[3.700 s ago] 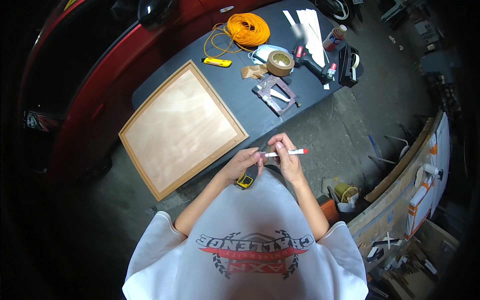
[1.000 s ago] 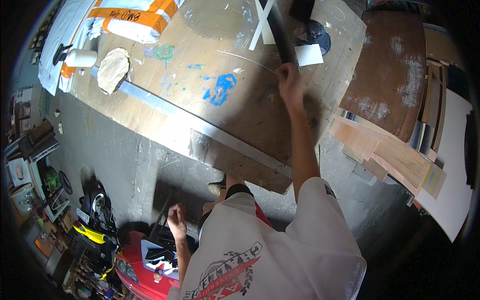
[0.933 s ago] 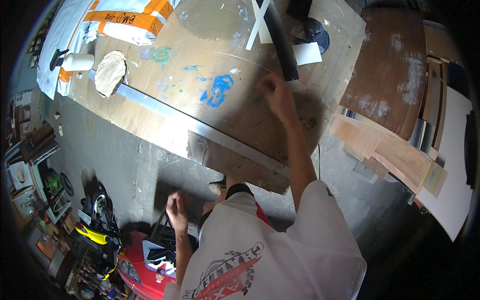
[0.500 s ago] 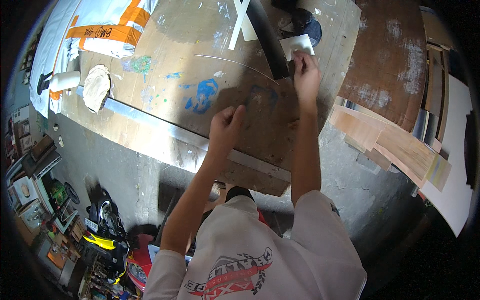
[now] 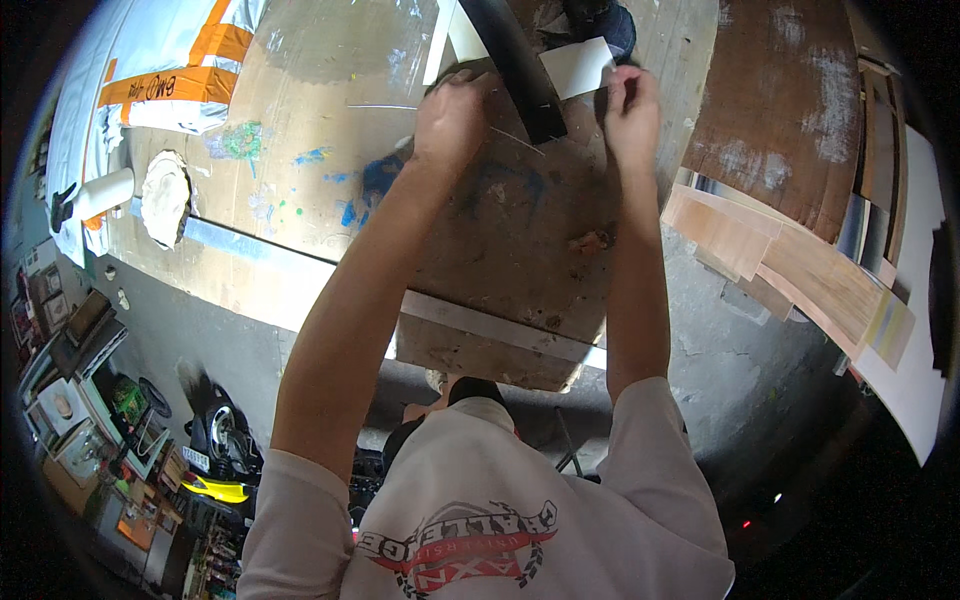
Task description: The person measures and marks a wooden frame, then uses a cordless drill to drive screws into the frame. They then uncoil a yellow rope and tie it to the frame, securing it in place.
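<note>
My right hand (image 5: 632, 115) pinches the edge of a small white sheet (image 5: 577, 68) between thumb and fingers. The sheet lies at the right side of a long black strip (image 5: 512, 70). On the strip's left, my left hand (image 5: 450, 122) is closed with its fingers curled. Its fingertips are next to a cream sheet (image 5: 467, 38) and a narrow white strip (image 5: 437, 45); what they hold, if anything, is hidden. A thin pale line, like a thread or sliver (image 5: 380, 106), passes behind the left hand.
The worktable (image 5: 300, 215) is paint-stained. A metal straightedge (image 5: 500, 325) runs along its near edge. At left lie a crumpled whitish cloth (image 5: 165, 198), a spray bottle (image 5: 105, 190) and an orange-taped package (image 5: 170, 88). A dark blue cloth item (image 5: 615, 35) sits beyond the white sheet.
My left hand has moved forward from the table's middle to beside the black strip. My right hand has shifted slightly right and forward, now at the white sheet's right edge.
</note>
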The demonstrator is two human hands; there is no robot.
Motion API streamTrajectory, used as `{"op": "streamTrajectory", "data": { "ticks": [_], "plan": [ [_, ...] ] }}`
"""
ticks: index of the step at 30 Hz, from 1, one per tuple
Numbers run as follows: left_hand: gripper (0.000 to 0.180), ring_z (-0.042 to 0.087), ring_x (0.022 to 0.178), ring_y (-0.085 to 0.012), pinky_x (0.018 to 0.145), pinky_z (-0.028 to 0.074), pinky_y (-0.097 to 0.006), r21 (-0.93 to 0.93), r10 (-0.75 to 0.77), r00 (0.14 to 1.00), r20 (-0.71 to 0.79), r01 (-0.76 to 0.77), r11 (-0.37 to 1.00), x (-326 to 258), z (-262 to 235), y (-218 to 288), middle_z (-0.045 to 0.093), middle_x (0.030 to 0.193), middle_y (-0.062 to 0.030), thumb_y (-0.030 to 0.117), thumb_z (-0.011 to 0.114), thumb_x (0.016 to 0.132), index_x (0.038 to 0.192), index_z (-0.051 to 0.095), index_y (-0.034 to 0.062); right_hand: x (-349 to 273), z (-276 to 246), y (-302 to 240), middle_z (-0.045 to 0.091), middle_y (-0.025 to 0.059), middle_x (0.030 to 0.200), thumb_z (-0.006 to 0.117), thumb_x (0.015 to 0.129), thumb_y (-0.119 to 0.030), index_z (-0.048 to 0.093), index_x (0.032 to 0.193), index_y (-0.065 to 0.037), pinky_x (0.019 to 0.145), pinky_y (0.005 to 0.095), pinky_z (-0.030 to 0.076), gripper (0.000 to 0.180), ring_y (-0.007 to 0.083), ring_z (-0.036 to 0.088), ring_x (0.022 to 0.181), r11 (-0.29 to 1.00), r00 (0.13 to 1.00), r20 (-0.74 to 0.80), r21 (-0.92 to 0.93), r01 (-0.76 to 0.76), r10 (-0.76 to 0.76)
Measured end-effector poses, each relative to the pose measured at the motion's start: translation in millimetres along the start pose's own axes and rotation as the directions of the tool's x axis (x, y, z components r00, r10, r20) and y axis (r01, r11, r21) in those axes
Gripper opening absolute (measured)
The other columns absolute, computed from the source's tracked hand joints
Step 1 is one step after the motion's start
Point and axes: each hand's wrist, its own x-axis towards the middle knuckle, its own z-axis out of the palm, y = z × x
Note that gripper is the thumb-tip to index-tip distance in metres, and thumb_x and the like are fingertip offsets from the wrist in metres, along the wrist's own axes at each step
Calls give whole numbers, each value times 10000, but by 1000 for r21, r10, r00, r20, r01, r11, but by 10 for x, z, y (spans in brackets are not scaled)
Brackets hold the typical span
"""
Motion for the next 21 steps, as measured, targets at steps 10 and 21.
{"op": "streamTrajectory", "data": {
  "ticks": [10,21],
  "plan": [
    [189,667,1033,-421,882,537,-506,-15,25,1000,-13,-26,1000,-121,-187,-153,688,1108,-215,90,660,920,1108,639,81,310,-413,103,693,83,863,799,911,-156,637,1060,19,642,269,496,282,138,619,708,802,917,104,454,-388,385],
    [178,669,922,-412,828,524,-494,115,-121,957,265,93,989,-176,-351,-130,658,996,-222,133,628,965,1106,575,38,-115,-273,-211,677,205,950,759,882,-148,641,1106,-21,839,462,528,283,397,667,905,918,975,-141,-382,104,-169]
  ]
}}
